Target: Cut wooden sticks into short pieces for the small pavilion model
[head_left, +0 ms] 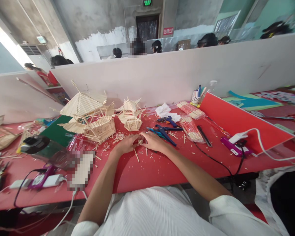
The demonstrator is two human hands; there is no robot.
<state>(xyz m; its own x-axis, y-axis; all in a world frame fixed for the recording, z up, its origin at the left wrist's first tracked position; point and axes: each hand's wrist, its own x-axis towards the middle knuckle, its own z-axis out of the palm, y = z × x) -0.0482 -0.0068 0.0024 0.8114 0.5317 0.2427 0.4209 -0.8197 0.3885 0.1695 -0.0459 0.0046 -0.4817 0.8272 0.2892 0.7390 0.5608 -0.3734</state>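
My left hand (126, 143) and my right hand (152, 141) meet over the red table. Their fingers close around a small piece of pale wooden sticks (140, 142), mostly hidden between them. Loose thin sticks (137, 155) lie just below my fingers. Behind my hands stands a small pavilion model of wooden sticks (130, 114), and to its left a larger pavilion model (85, 109) with a slatted roof. Right of my right hand lie blue-handled tools (165, 132), seemingly pliers, and a blue glue gun (169, 121).
Plastic-wrapped stick bundles (191, 128), crumpled white tissue (165, 110) and a black-handled cutter (204, 136) lie to the right. A red board (241, 119) leans beside a purple power strip (236, 147). At left are a clear bottle (45, 150) and another purple strip (41, 177). A white partition (177, 75) stands behind.
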